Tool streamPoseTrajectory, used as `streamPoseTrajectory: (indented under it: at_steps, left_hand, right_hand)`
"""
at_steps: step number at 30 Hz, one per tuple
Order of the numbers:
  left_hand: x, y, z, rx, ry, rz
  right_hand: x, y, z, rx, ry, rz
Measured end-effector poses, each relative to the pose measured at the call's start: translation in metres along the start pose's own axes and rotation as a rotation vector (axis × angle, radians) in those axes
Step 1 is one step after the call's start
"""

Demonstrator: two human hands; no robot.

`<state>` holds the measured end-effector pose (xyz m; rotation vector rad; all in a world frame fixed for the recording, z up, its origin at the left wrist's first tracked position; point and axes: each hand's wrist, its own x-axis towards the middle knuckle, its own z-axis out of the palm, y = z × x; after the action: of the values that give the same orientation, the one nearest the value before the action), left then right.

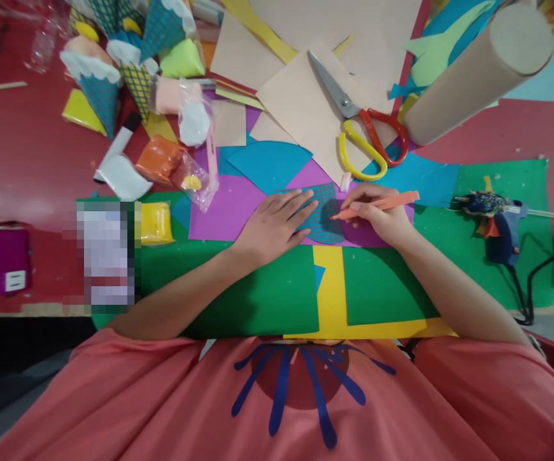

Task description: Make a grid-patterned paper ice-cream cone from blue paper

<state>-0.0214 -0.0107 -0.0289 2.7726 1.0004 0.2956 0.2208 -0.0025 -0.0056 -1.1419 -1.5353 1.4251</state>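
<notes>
My right hand [373, 208] grips an orange marker [394, 201], its tip on a blue fan-shaped foam piece [325, 214] covered in a grid of crossing lines. Lying flat across the left part of that piece, my left hand [281, 221] has its fingers stretched out. A pale marker cap [346, 181] rests just above my right hand. Underneath is a purple sheet [223, 208], and a plain blue fan-shaped piece [269, 160] lies just beyond.
Large scissors [348, 109] with red and yellow handles lie on beige sheets. A beige roll [473, 77] stands back right. At right is a glue gun [502, 234] with a cable. Cone shapes [97, 93] and bagged clay [160, 157] crowd the left. A green sheet [257, 288] lies in front.
</notes>
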Motion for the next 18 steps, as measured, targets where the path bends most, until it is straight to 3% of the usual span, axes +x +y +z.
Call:
streamPoseTrajectory:
  at_steps: [3,7,18]
  left_hand:
    - [-0.002,0.004,0.000,-0.001,-0.031,0.089]
    - [-0.004,0.012,-0.001,0.016,-0.031,0.197]
    - [-0.006,0.015,-0.001,-0.009,-0.094,0.141]
  right_hand:
    - [0.001,0.002,0.001,0.031,0.071,-0.017]
    - [0.002,0.003,0.003,-0.093,0.101,-0.033]
    - [0.000,0.004,0.004,-0.330,0.084,-0.045]
